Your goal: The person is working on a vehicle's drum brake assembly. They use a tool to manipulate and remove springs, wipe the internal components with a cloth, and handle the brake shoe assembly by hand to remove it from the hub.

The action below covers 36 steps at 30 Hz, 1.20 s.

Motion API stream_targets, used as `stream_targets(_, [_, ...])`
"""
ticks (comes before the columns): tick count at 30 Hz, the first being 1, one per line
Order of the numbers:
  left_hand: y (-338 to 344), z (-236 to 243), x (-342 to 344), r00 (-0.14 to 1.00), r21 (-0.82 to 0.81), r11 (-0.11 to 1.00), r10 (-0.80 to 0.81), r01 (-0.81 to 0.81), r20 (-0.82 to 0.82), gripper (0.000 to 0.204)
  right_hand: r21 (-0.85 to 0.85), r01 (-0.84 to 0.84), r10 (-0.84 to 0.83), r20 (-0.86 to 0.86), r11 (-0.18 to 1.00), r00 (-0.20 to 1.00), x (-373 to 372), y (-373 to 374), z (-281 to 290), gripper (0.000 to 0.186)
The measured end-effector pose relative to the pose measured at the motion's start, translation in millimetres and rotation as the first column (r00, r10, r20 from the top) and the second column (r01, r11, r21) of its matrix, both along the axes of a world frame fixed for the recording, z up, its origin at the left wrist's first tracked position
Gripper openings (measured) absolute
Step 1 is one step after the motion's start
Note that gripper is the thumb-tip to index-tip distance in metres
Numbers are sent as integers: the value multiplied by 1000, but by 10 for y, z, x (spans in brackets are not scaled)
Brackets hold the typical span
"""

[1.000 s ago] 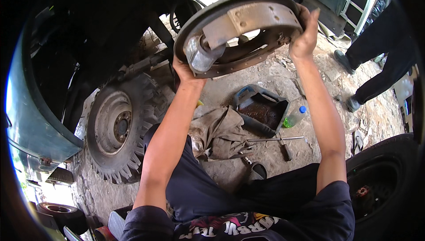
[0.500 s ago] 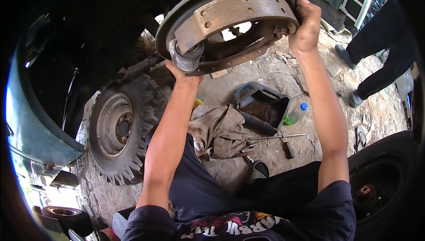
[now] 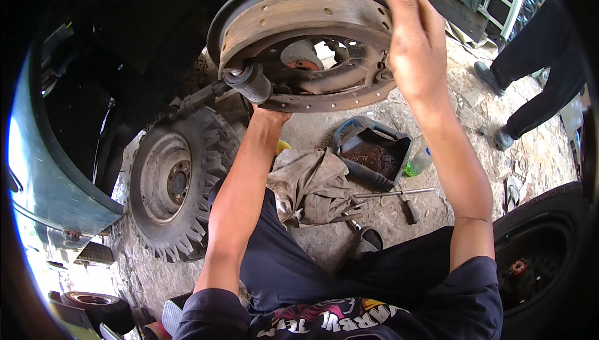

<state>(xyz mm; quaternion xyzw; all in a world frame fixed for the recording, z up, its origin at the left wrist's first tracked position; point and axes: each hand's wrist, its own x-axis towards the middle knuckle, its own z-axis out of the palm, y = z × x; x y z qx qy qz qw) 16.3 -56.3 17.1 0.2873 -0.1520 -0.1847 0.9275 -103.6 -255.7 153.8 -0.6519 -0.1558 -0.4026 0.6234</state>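
Raised in front of me is a round, rusty brake assembly (image 3: 368, 93), tilted, with a dark backing plate rim. A curved brake shoe (image 3: 293, 12) with rivet holes runs along its upper side. At its lower left sits a dark cylindrical part (image 3: 249, 83). My left hand (image 3: 272, 116) holds the assembly from below, its fingers mostly hidden behind it. Against the right edge, my right hand (image 3: 417, 53) grips the rim with fingers pointing up; some fingers are out of sight.
On the stony ground lie a cut-open container of dark liquid (image 3: 374, 152), a bottle (image 3: 419, 162), a crumpled cloth (image 3: 309, 184) and metal tools (image 3: 409, 211). A treaded wheel (image 3: 165, 177) stands left, another tyre (image 3: 543, 234) right. A person's dark-trousered legs (image 3: 536, 84) are at the right.
The brake assembly has turned and shifted slightly left, and its open middle shows more. My right hand has straightened its fingers upward along the rim. My left hand has stayed underneath.
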Motion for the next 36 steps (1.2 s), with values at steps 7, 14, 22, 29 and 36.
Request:
stream_targets(7, [-59,-36,-9,1000,22,1000,-20,20,-15,56,-109,34,-24,90,993,996,-237,175,151,33])
stream_targets(14, [203,172,-146,945,38,968,251,-248,-210,59,-288,183,-257,-244,940,935,399,-240,-69,76])
stream_targets(22, [359,366,-233,853,383,867,438,-318,-284,85,-322,178,-302,-393,930,869,1035,-407,-711,101])
stream_targets(29, [516,508,-237,859,471,793,496,-387,-129,100,-163,22,-90,-419,986,904,1245,-352,-876,96])
stream_targets(36, [832,581,-169,892,192,882,385,-431,236,80,328,-161,315,-498,931,808,1498,-129,-1071,91])
